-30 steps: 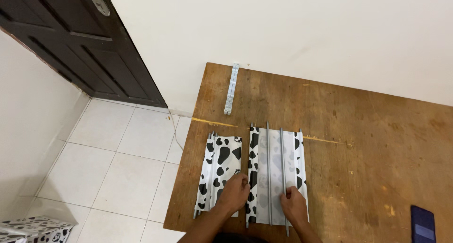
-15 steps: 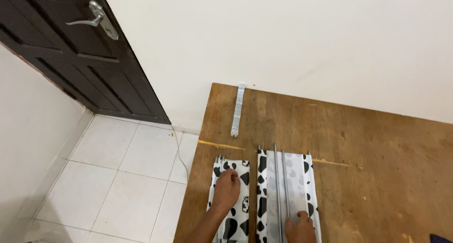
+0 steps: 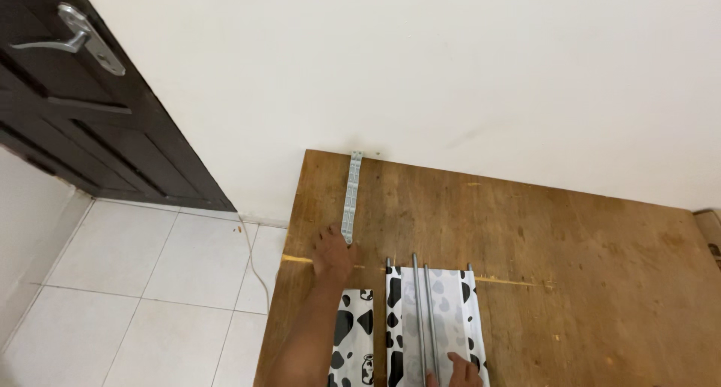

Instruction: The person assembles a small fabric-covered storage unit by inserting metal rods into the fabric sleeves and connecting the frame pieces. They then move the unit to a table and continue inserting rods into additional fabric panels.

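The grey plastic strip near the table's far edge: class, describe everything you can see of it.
The grey plastic strip is long, narrow and flat, pale grey, with small slots or ribs along its length and a wider tab at its far end. It lies flat on the wooden table, running from the wall edge towards the person, slightly slanted. The left hand reaches its near end, fingertips at or just touching it. It lies apart from the cow-print panels.
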